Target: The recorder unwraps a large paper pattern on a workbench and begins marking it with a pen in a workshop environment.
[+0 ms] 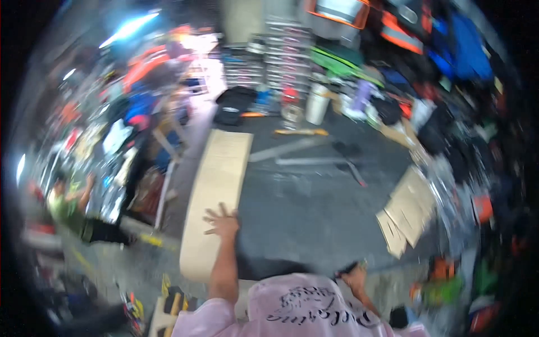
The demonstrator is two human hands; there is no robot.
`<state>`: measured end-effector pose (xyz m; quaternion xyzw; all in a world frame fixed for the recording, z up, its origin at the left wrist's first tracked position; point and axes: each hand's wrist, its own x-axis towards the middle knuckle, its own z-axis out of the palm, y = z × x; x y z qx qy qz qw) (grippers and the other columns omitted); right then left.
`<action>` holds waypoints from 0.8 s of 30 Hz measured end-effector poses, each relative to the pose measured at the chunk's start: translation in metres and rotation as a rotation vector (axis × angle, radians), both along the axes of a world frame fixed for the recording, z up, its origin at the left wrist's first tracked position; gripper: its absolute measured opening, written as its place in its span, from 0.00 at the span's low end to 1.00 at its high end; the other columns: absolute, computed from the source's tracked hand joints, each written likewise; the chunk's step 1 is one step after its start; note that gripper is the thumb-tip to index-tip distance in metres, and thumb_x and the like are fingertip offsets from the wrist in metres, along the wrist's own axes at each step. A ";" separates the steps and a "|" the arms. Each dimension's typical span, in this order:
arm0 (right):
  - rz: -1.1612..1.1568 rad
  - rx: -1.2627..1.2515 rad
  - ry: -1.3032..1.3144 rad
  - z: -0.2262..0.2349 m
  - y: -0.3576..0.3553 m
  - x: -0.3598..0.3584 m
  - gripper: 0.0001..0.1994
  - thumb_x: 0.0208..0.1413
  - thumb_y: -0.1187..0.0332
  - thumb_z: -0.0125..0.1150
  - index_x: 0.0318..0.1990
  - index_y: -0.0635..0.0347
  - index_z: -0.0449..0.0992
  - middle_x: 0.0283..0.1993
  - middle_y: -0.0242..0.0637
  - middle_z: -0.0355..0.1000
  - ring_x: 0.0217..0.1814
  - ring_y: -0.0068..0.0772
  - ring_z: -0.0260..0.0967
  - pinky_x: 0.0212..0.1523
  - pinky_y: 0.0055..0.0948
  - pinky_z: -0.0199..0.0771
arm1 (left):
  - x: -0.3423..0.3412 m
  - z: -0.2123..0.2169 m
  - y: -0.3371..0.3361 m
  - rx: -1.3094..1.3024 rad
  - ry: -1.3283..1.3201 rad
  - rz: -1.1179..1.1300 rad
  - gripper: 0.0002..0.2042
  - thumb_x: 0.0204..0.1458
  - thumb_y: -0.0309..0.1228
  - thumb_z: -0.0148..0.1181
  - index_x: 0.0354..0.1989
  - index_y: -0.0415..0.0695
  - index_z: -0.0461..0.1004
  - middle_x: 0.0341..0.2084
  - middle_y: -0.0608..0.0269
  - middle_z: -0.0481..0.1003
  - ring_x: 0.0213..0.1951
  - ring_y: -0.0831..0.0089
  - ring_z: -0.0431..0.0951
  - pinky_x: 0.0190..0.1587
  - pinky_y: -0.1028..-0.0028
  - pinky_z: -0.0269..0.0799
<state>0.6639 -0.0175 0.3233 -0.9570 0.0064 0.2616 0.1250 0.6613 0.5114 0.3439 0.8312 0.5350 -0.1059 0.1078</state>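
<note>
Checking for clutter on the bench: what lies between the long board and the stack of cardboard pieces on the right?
In the head view, only bare grey benchtop lies between the board and the cardboard pieces.

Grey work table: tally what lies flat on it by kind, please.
Long pale wooden board under the left hand: 1
Long grey metal strips: 2
Stacks of tan cardboard pieces: 1
Yellow-handled tool: 1
Total: 5

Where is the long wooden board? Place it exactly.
In the head view, the long wooden board lies lengthwise along the left edge of the dark grey worktop, left of centre, with the left hand spread flat on its near part.
</note>
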 end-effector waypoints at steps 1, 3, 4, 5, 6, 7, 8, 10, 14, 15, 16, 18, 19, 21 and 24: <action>-0.034 0.057 -0.137 0.014 0.013 -0.004 0.54 0.31 0.40 0.75 0.62 0.73 0.65 0.72 0.57 0.55 0.78 0.55 0.42 0.78 0.46 0.35 | 0.002 0.005 0.002 0.017 0.023 -0.043 0.37 0.59 0.66 0.40 0.75 0.69 0.45 0.75 0.44 0.34 0.73 0.34 0.34 0.55 0.17 0.44; -0.143 0.054 -0.193 -0.011 0.011 -0.001 0.60 0.30 0.42 0.77 0.66 0.79 0.55 0.75 0.65 0.44 0.79 0.60 0.35 0.78 0.45 0.35 | -0.004 -0.020 0.022 0.116 0.015 -0.122 0.42 0.53 0.73 0.38 0.75 0.68 0.45 0.75 0.45 0.37 0.73 0.34 0.39 0.52 0.16 0.48; -0.216 -0.012 -0.097 -0.001 0.022 0.004 0.63 0.30 0.43 0.78 0.69 0.77 0.50 0.76 0.63 0.41 0.80 0.61 0.33 0.78 0.44 0.37 | 0.001 -0.024 0.027 0.103 0.016 -0.163 0.43 0.53 0.73 0.38 0.75 0.68 0.45 0.75 0.45 0.37 0.73 0.33 0.39 0.52 0.16 0.48; -0.240 -0.040 -0.106 -0.003 0.021 0.007 0.64 0.30 0.43 0.78 0.70 0.75 0.48 0.76 0.63 0.40 0.80 0.61 0.33 0.78 0.44 0.37 | 0.008 -0.021 0.028 0.090 0.012 -0.194 0.43 0.52 0.73 0.38 0.75 0.68 0.45 0.75 0.45 0.38 0.72 0.33 0.40 0.52 0.16 0.48; -0.239 -0.061 -0.117 -0.009 0.020 0.010 0.65 0.31 0.43 0.78 0.71 0.74 0.45 0.77 0.62 0.39 0.80 0.62 0.32 0.78 0.44 0.37 | 0.012 -0.020 0.030 0.081 -0.013 -0.224 0.44 0.52 0.73 0.40 0.75 0.67 0.46 0.75 0.45 0.39 0.72 0.32 0.41 0.52 0.17 0.49; -0.274 -0.066 -0.104 -0.006 0.022 0.012 0.65 0.31 0.43 0.78 0.71 0.74 0.45 0.77 0.62 0.39 0.80 0.62 0.32 0.78 0.44 0.37 | 0.012 -0.024 0.034 0.059 -0.026 -0.274 0.43 0.53 0.72 0.42 0.75 0.66 0.47 0.75 0.45 0.39 0.72 0.31 0.41 0.52 0.17 0.50; -0.301 -0.076 -0.078 0.000 0.025 0.015 0.64 0.31 0.44 0.78 0.71 0.73 0.46 0.77 0.61 0.38 0.80 0.62 0.32 0.78 0.44 0.37 | 0.008 -0.025 0.038 0.039 -0.043 -0.307 0.43 0.53 0.70 0.45 0.75 0.66 0.47 0.74 0.44 0.40 0.72 0.31 0.41 0.51 0.17 0.51; -0.249 -0.051 -0.151 -0.001 0.034 0.021 0.60 0.33 0.44 0.77 0.69 0.72 0.51 0.76 0.60 0.44 0.79 0.64 0.34 0.78 0.46 0.37 | -0.020 -0.008 0.042 0.002 -0.057 -0.370 0.43 0.52 0.62 0.56 0.75 0.62 0.49 0.75 0.44 0.39 0.72 0.32 0.40 0.53 0.18 0.51; -0.039 0.107 -0.109 -0.010 0.013 0.010 0.45 0.33 0.40 0.73 0.52 0.73 0.73 0.66 0.63 0.61 0.76 0.60 0.47 0.77 0.50 0.39 | -0.080 -0.001 0.014 -0.021 -0.112 -0.513 0.46 0.46 0.57 0.65 0.73 0.56 0.54 0.75 0.44 0.38 0.73 0.32 0.34 0.58 0.18 0.40; -0.100 0.192 -0.122 -0.035 -0.001 0.000 0.52 0.30 0.40 0.74 0.59 0.73 0.67 0.66 0.61 0.62 0.75 0.55 0.51 0.76 0.51 0.41 | -0.086 -0.024 0.018 -0.086 -0.207 -0.599 0.47 0.44 0.56 0.66 0.73 0.57 0.54 0.75 0.46 0.38 0.73 0.33 0.34 0.60 0.19 0.39; -0.091 0.217 -0.234 -0.054 -0.022 -0.012 0.60 0.26 0.42 0.77 0.66 0.73 0.59 0.66 0.60 0.62 0.75 0.55 0.51 0.76 0.51 0.42 | -0.080 -0.010 -0.003 -0.080 -0.075 -0.647 0.47 0.43 0.54 0.68 0.73 0.60 0.53 0.75 0.51 0.40 0.74 0.36 0.35 0.60 0.20 0.41; -0.081 -0.119 -0.299 -0.039 -0.018 -0.030 0.56 0.36 0.53 0.79 0.70 0.68 0.52 0.69 0.56 0.59 0.71 0.53 0.56 0.73 0.43 0.51 | -0.104 0.000 -0.019 -0.123 -0.076 -0.717 0.47 0.44 0.53 0.68 0.73 0.62 0.52 0.75 0.56 0.42 0.74 0.40 0.37 0.61 0.22 0.44; -0.052 0.106 -0.192 -0.043 -0.041 -0.042 0.40 0.46 0.52 0.72 0.64 0.62 0.64 0.65 0.54 0.64 0.68 0.56 0.60 0.71 0.43 0.53 | -0.110 0.004 -0.026 -0.092 -0.073 -0.757 0.46 0.44 0.52 0.69 0.73 0.62 0.52 0.75 0.57 0.42 0.74 0.42 0.38 0.61 0.23 0.45; 0.035 0.312 -0.065 -0.059 -0.077 -0.034 0.27 0.56 0.50 0.64 0.57 0.57 0.75 0.61 0.53 0.70 0.65 0.58 0.63 0.69 0.43 0.56 | -0.130 0.012 -0.036 -0.095 -0.094 -0.793 0.46 0.44 0.49 0.70 0.73 0.63 0.52 0.75 0.59 0.42 0.74 0.43 0.41 0.62 0.23 0.47; -0.252 0.866 -0.024 -0.083 -0.084 0.006 0.38 0.50 0.54 0.69 0.67 0.60 0.62 0.70 0.50 0.58 0.73 0.53 0.45 0.73 0.48 0.44 | -0.139 -0.001 -0.047 -0.151 -0.179 -0.795 0.45 0.44 0.46 0.70 0.73 0.62 0.54 0.75 0.59 0.44 0.74 0.44 0.41 0.62 0.23 0.47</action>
